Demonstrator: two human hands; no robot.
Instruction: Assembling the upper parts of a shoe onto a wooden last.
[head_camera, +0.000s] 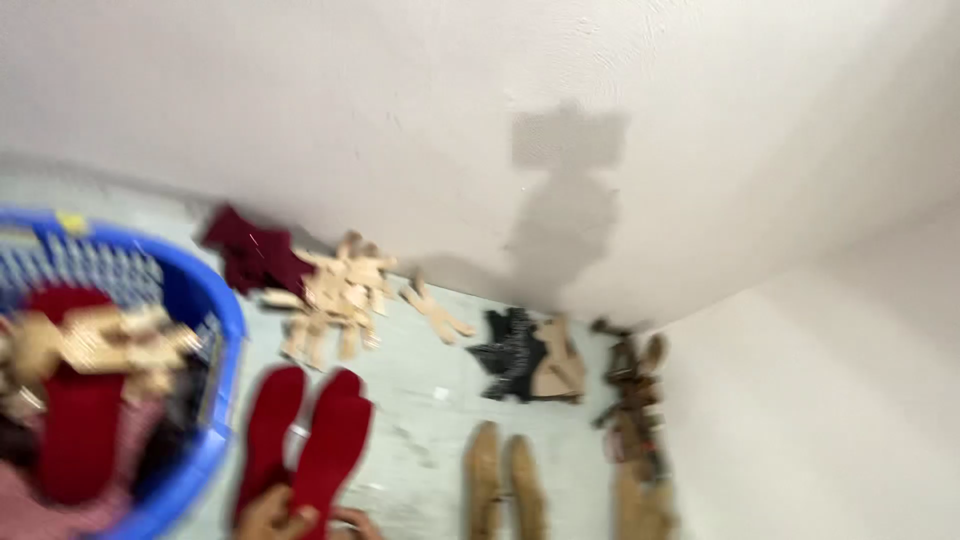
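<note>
The picture is blurred by motion. At the bottom edge, left of centre, my left hand (272, 515) and my right hand (352, 524) show only as fingertips. They touch the near ends of two red shoe insoles (310, 440) lying side by side on the pale floor. Whether the fingers grip the insoles or just rest on them I cannot tell. Most of both hands is out of frame.
A blue plastic basket (215, 345) at left holds red, tan and checked pieces. Tan cut-outs (335, 295) and a dark red cloth (250, 255) lie by the white wall. Black and tan pieces (525, 360), two tan insoles (505, 485) and brown pieces (635, 420) lie rightward, near the corner.
</note>
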